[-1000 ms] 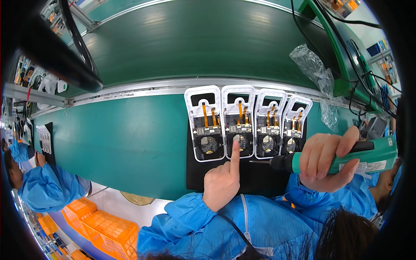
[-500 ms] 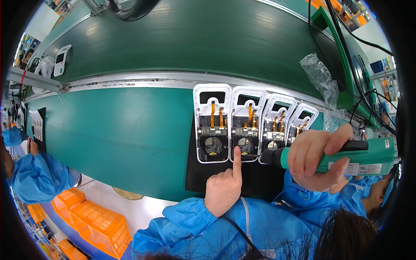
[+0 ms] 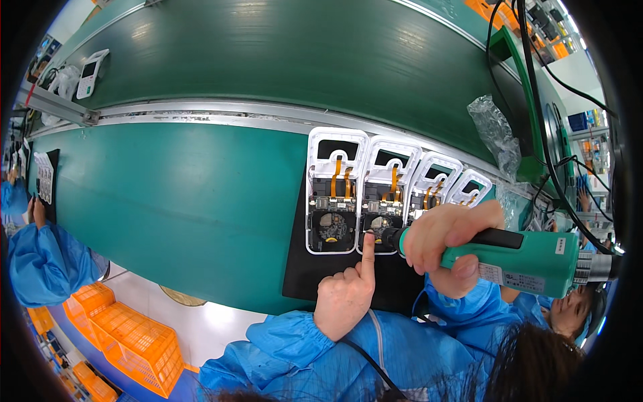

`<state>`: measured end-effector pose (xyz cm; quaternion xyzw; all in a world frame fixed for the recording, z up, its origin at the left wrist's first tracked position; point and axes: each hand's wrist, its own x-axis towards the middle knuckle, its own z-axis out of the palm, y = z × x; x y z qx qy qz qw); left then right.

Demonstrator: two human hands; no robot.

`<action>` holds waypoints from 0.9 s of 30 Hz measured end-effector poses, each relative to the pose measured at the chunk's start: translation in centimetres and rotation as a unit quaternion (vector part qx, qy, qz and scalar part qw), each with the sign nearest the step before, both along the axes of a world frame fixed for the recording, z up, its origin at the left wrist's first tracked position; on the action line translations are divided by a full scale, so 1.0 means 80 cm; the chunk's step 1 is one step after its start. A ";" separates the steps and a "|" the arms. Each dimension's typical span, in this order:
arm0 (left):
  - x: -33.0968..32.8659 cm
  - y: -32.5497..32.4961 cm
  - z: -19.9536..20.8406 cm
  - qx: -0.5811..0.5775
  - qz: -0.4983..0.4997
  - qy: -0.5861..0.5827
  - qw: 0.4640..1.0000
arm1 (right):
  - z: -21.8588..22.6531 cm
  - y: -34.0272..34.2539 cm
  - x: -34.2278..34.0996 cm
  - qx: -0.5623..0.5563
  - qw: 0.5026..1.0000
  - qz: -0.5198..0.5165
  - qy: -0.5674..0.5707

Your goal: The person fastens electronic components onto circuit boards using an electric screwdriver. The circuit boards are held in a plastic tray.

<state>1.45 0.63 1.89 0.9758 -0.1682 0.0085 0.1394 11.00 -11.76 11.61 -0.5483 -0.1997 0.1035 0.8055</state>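
My right hand point(image 3: 447, 244) is wrapped around a green electric screwdriver point(image 3: 536, 264), lying nearly level with its black nose toward the left. That nose is at the lower part of the second opened white device point(image 3: 386, 201) from the left; its bit is hidden. My left hand point(image 3: 345, 298) has the index finger stretched out, its tip at this device's lower edge near the nose. Its other fingers are curled, and nothing shows in them. To the left lies the first opened device point(image 3: 333, 204), with circuit board and orange ribbon cables. Two more such devices point(image 3: 429, 182) are to the right, partly covered by my right hand.
A black mat point(image 3: 301, 271) lies under the devices on the green table point(image 3: 194, 201). Beyond a metal rail point(image 3: 221, 112) runs a dark green surface. Clear plastic wrap point(image 3: 494, 134) and black cables point(image 3: 536, 100) are on the right. Another person's blue sleeve point(image 3: 50, 264) is at left, above orange crates point(image 3: 137, 338).
My right hand has brought the screwdriver left, so its nose now reaches the second device beside my left fingertip. The left hand keeps its pointing pose. The whole view has shifted slightly.
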 end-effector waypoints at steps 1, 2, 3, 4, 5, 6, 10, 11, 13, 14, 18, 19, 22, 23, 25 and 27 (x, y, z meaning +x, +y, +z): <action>-0.001 0.000 -0.002 -0.003 0.004 -0.001 1.000 | -0.002 0.001 0.000 -0.011 1.000 0.005 0.010; -0.001 0.001 -0.004 -0.002 0.006 0.001 1.000 | -0.005 0.002 0.000 -0.022 1.000 0.010 0.020; -0.002 0.002 -0.005 0.001 0.009 0.004 1.000 | -0.012 0.006 0.002 -0.022 0.999 0.012 0.021; -0.001 0.001 -0.003 0.002 0.006 0.004 1.000 | -0.018 0.009 0.003 -0.028 0.998 -0.007 -0.050; 0.000 0.000 -0.002 0.001 0.004 0.003 1.000 | -0.021 0.010 0.004 -0.035 0.992 -0.026 -0.119; 0.001 -0.001 -0.001 -0.004 0.004 -0.004 1.000 | -0.019 0.009 0.004 -0.037 0.992 -0.028 -0.121; -0.001 0.000 -0.004 -0.005 0.010 -0.012 1.000 | -0.012 0.006 0.003 -0.036 0.998 0.003 -0.047; -0.001 0.001 -0.004 -0.006 0.012 -0.011 1.000 | -0.009 0.005 0.003 -0.035 0.999 0.028 0.012; -0.001 0.002 -0.005 -0.006 0.011 -0.012 1.000 | -0.017 0.021 0.001 -0.036 0.998 -0.019 -0.052; -0.001 0.001 -0.005 -0.007 0.012 -0.012 1.000 | -0.021 0.027 0.000 -0.036 0.990 -0.067 -0.116; -0.004 0.001 -0.008 -0.005 0.004 -0.017 1.000 | -0.023 0.031 0.001 -0.031 0.979 -0.062 -0.191; -0.004 0.002 -0.008 -0.013 0.001 -0.010 1.000 | -0.022 0.032 0.002 -0.037 0.978 -0.054 -0.199; -0.002 0.004 -0.004 -0.008 0.002 -0.009 1.000 | -0.023 0.033 0.001 -0.049 0.976 -0.043 -0.208; -0.002 0.004 -0.004 -0.010 0.003 -0.009 1.000 | -0.023 0.033 0.001 -0.054 0.976 -0.041 -0.208; -0.003 0.004 -0.006 -0.009 0.001 -0.016 1.000 | -0.023 0.032 0.002 -0.059 0.976 -0.026 -0.207; -0.003 0.005 -0.005 -0.009 0.003 -0.014 1.000 | -0.026 0.033 0.003 -0.062 0.977 -0.011 -0.205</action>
